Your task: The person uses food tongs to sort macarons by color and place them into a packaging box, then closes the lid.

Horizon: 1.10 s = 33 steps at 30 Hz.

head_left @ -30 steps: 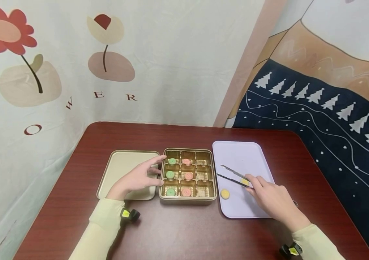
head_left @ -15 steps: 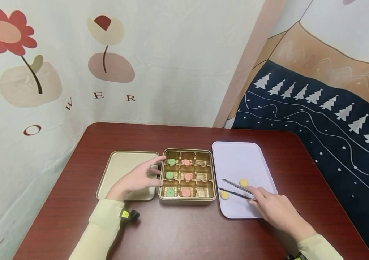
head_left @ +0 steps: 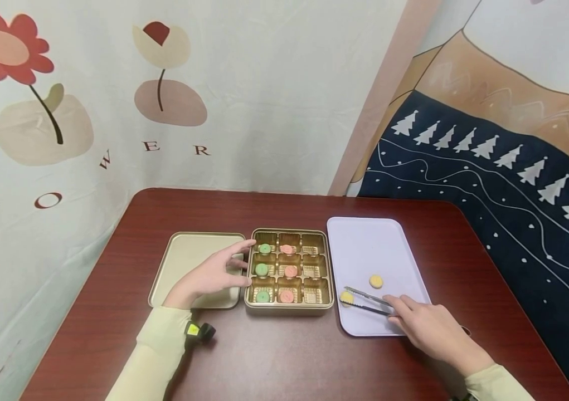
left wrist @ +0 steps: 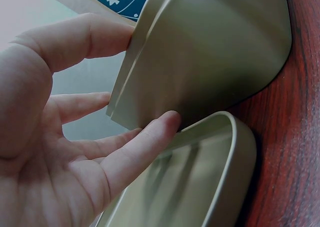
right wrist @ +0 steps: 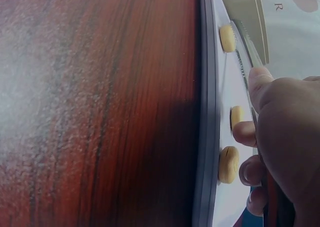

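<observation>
My left hand (head_left: 216,273) touches the left side of a gold tin (head_left: 289,312), thumb and fingers spread along its wall. Several green cookies (head_left: 262,269) fill the tin's left column and several pink cookies (head_left: 291,271) its middle column. Over a lilac tray (head_left: 364,239), my right hand (head_left: 429,328) grips metal tongs (head_left: 367,295). The parted tips of the tongs lie around a yellow cookie (head_left: 346,297) near the tray's left edge. Another yellow cookie (head_left: 376,281) lies farther back, and a third (right wrist: 229,164) shows beside the fingers in the right wrist view.
A pale gold lid (head_left: 189,253) lies on the table left of the tin, partly under the left hand and forearm in the head view. The reddish-brown table (head_left: 274,356) ends at a printed curtain (head_left: 264,139) behind.
The tongs have moved from beside the farther yellow cookie toward the front, down over the near-left yellow cookie. My left hand and the tin have stayed put.
</observation>
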### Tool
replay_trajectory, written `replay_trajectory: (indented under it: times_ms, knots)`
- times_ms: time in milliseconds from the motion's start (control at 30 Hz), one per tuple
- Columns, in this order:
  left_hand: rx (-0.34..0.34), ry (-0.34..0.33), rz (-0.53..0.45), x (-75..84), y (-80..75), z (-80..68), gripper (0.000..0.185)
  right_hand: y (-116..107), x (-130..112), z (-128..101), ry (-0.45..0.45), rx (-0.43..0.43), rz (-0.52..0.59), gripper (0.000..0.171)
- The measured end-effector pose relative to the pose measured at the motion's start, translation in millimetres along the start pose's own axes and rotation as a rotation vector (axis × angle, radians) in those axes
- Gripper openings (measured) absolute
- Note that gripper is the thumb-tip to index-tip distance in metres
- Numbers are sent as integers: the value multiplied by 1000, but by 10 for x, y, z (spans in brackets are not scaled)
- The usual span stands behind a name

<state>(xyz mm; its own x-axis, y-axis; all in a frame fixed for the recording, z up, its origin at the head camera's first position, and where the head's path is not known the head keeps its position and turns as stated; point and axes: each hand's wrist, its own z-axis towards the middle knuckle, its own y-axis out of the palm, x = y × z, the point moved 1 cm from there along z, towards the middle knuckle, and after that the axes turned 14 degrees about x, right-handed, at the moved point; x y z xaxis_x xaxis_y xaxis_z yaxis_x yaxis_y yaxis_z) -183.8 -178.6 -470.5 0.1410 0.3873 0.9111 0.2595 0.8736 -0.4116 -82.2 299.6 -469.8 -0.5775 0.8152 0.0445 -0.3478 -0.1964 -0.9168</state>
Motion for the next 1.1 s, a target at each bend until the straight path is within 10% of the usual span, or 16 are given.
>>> replay_trajectory:
  times_ms: [1100]
  knots:
    - [2, -6, -6, -9, -1, -8, 96, 58, -38, -28, 26, 44, -17, 44]
